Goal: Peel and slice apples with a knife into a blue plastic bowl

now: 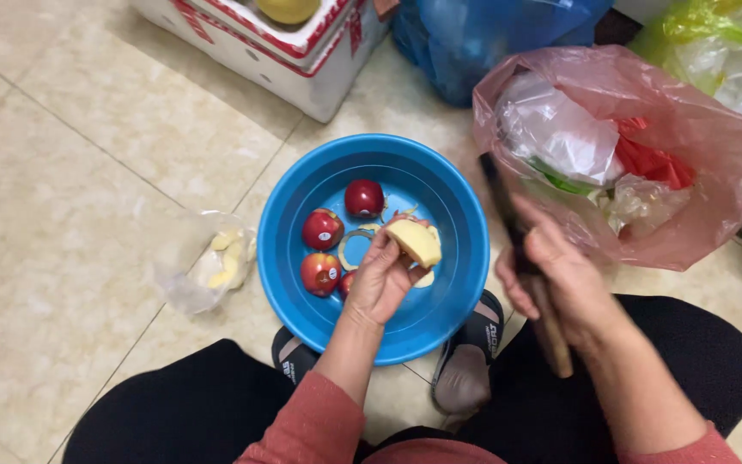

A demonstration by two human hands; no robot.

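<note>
Peeled apple piece sits gripped in left hand over blue basin, just left of right hand, which is closed round knife, blade running far-left from wooden handle, apart from fruit.

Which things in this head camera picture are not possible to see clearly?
- Head view: dark knife blade, blurred by motion, edge unclear.
- Fourth red apple in the round blue plastic basin, mostly hidden behind the left hand.
- Yellow fruit in the white box, cut by the top edge.
</note>
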